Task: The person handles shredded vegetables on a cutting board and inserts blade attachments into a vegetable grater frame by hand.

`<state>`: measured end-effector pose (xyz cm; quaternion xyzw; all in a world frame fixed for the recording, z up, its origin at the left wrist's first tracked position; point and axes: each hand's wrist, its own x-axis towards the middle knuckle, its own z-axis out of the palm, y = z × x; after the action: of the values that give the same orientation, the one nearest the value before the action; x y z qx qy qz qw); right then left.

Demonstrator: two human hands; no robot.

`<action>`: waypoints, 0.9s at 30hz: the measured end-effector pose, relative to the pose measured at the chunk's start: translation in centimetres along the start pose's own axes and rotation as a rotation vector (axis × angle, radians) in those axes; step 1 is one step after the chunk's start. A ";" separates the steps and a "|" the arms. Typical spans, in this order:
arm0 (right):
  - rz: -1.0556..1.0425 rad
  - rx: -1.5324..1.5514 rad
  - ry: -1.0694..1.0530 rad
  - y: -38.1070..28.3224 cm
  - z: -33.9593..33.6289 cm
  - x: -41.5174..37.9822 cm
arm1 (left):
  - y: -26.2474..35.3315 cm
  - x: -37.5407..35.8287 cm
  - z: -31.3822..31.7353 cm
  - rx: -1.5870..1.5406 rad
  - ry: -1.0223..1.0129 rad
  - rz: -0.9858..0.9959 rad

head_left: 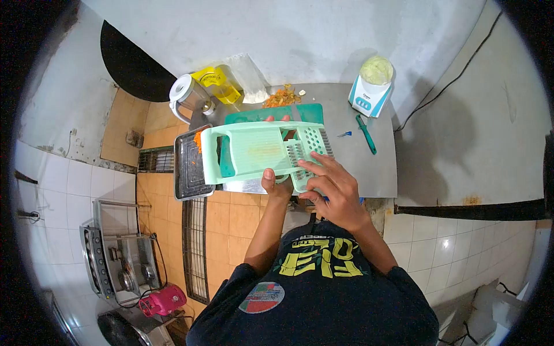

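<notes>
A pale green mandoline slicer (pixel 254 151) is held up above the table, its flat face towards me. My left hand (pixel 279 189) grips it from underneath, thumb on the near edge and fingertips showing past the far edge. My right hand (pixel 339 193) is at the slicer's right end, fingers closed on a pale green toothed blade insert (pixel 296 151) that sticks out past the near edge. Behind the slicer, a darker green cutting board (pixel 311 113) is partly hidden. Orange shreds (pixel 198 141) show at the slicer's left end, above a metal tray (pixel 190 167).
On the steel table (pixel 378 167), a green peeler (pixel 366 135) and a small blue piece (pixel 344 134) lie right. A scale (pixel 369 98) bears a cabbage (pixel 377 70). Behind are orange peelings (pixel 281 97), a powder bag (pixel 252 81), a yellow pouch (pixel 218 83) and a lidded jug (pixel 187 95).
</notes>
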<state>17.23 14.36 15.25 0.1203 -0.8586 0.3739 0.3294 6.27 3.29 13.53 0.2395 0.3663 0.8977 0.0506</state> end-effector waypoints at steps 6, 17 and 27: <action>0.003 0.003 -0.039 0.0 -0.2 0.1 | -0.3 0.2 -0.6 0.011 -0.002 0.027; -0.005 0.021 -0.075 -0.6 -0.5 0.0 | 0.0 0.3 -0.4 -0.013 -0.007 0.050; 0.030 0.003 0.034 -0.4 -0.5 0.8 | 0.1 -0.9 0.0 -0.001 0.011 -0.004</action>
<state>17.02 14.47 16.25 0.1013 -0.8541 0.3821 0.3379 7.07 3.02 13.23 0.2339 0.3664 0.8992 0.0504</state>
